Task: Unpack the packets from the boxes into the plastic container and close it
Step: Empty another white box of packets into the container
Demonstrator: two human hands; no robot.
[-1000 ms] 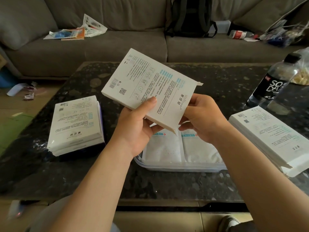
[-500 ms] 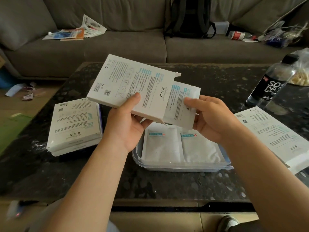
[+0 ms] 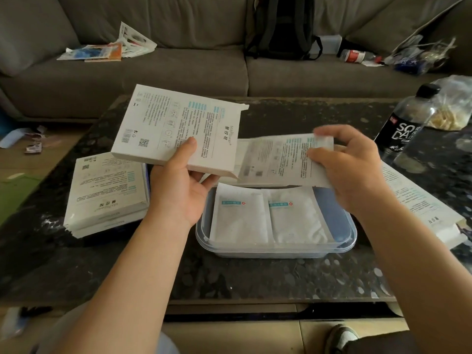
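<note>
My left hand (image 3: 184, 185) grips a flat white box (image 3: 178, 129) by its lower right corner, above the table. My right hand (image 3: 350, 169) pinches a stack of white packets (image 3: 278, 159) that sticks most of the way out of the box's open right end. Directly below stands a clear plastic container (image 3: 342, 241) with two white packets (image 3: 265, 218) lying side by side inside. Its lid is not in sight.
A stack of white boxes (image 3: 107, 190) lies left on the dark speckled table (image 3: 229, 277); more flat boxes (image 3: 424, 208) lie at the right. A soda bottle (image 3: 406, 123) and a plastic bag (image 3: 452, 108) stand at the far right. A grey sofa (image 3: 178, 70) with a backpack is behind.
My right hand has drawn the packets further out of the box toward the right. My left hand has shifted the box left.
</note>
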